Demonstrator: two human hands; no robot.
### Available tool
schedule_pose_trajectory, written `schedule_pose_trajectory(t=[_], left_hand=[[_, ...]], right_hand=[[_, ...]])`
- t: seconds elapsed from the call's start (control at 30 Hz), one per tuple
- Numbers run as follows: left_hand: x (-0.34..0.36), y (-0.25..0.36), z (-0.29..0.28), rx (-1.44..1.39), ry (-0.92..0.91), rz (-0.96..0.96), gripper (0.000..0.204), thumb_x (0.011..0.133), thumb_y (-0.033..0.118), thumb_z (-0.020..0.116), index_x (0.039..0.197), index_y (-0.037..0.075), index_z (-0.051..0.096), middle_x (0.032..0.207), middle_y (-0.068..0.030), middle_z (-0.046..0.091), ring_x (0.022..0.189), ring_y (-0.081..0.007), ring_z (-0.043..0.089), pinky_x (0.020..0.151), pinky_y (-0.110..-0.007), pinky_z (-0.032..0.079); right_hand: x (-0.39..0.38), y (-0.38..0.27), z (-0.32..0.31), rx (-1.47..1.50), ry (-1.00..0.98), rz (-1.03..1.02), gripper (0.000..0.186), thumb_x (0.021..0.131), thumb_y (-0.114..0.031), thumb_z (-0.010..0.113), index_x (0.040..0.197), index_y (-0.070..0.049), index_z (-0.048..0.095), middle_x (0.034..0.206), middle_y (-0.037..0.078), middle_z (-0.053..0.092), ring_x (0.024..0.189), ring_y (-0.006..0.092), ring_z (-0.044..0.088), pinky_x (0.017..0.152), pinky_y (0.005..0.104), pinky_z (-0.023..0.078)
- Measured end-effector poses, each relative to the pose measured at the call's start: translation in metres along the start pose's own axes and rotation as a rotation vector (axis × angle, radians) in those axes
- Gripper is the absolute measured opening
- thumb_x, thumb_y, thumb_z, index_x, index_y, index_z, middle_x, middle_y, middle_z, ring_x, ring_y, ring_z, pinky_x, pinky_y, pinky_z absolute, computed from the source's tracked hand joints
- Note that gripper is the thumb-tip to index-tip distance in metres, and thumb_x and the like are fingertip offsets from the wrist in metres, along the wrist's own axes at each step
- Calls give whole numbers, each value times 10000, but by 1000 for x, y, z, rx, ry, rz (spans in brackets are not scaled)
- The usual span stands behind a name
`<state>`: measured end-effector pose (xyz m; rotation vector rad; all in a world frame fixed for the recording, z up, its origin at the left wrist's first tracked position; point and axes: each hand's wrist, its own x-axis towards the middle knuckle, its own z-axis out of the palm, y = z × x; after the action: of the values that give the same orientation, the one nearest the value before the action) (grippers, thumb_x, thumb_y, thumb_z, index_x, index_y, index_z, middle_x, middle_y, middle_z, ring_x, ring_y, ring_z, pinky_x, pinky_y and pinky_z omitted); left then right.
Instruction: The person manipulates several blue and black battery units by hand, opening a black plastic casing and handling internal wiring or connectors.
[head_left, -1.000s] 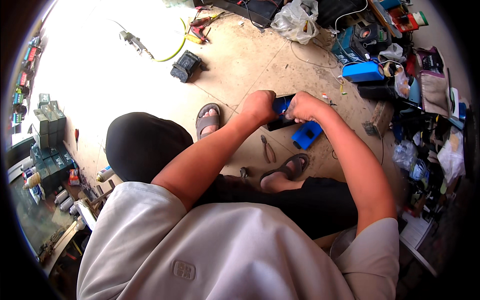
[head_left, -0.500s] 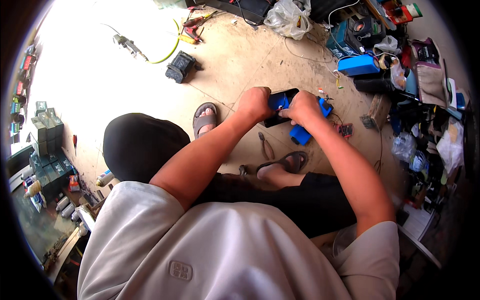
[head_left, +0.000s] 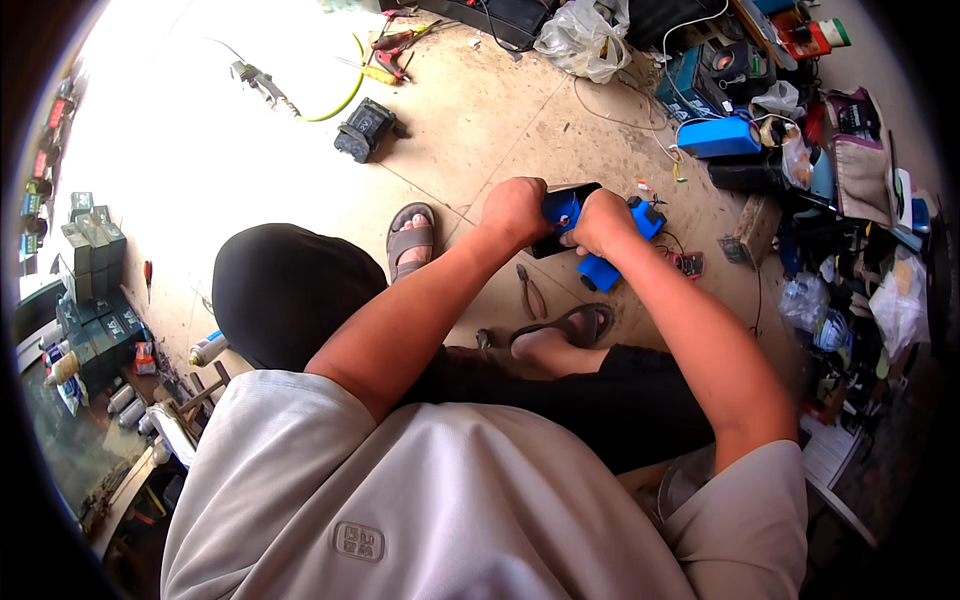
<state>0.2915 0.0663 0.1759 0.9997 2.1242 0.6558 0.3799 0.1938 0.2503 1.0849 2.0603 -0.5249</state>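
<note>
Left hand (head_left: 514, 213) on black case (head_left: 547, 246) slanted rightward

Dark boxes (head_left: 94, 252), perhaps batteries, stand stacked left.

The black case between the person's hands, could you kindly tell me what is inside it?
A blue piece shows inside the black case; whatever lies beneath that piece or behind the right hand is covered.

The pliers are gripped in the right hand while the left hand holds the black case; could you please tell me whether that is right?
Not quite: the head view shows the pliers lying on the floor, not gripped in the right hand. The left hand does hold the black case, as you said.
</note>
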Motion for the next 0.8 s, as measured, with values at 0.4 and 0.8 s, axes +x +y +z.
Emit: schedule_pose_trajectory(t=[0.4, 0.8], left_hand=[[0, -2, 2, 8, 119, 40, 524, 713, 396, 894, 1074, 37, 770, 1024, -241, 761, 1016, -414, 729, 909, -489, 581], [-1, -1, 4, 41, 77, 40, 502, 704, 396, 899, 1027, 38, 760, 971, -230, 760, 973, -405, 735, 867, -489, 583]], right_hand=[[-12, -11, 6, -164, 122, 64, 239, 770, -98, 897, 984, -29, 817, 1097, 197, 790, 1075, 354, 765, 910, 428, 616], [8, 4, 23, -55, 156, 60, 304, 719, -77, 924, 1000, -29, 820, 1126, 191, 788, 1082, 327, 767, 903, 426, 626]])
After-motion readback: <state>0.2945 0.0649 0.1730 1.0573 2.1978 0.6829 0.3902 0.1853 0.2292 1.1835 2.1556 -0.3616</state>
